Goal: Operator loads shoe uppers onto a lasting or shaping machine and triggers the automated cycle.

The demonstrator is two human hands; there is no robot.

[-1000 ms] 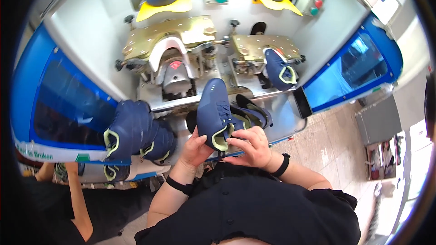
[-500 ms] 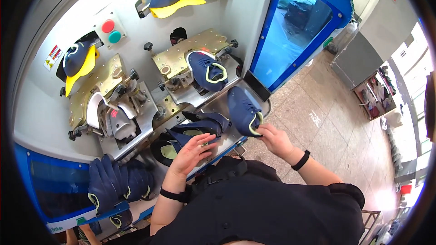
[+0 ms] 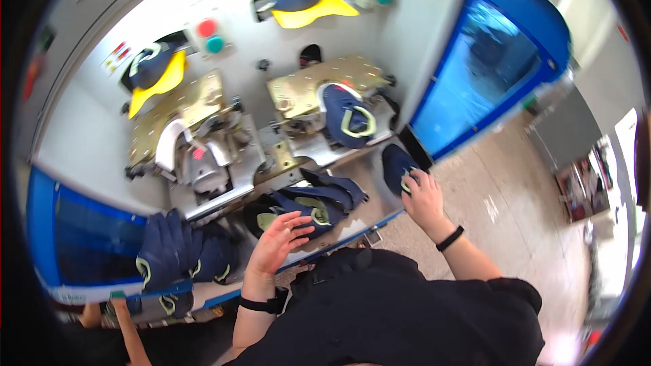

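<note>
Shoe (image 3: 396,165) touched by curled right hand (image 3: 424,202), grip unclear; left hand (image 3: 275,242) loosely spread

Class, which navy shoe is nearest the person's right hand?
The shoe at the right end of the tray: the right hand is at its near end. The other shoes are all farther left, away from that hand.

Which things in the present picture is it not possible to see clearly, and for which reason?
All in the head view:
Rear of the navy shoe: covered by the right hand, so its grip is unclear.
Part of the shoe pile: behind the left hand.
Wall labels: too small and blurred.
Ends of the co-worker's arms: blocked by the blue door.
</note>
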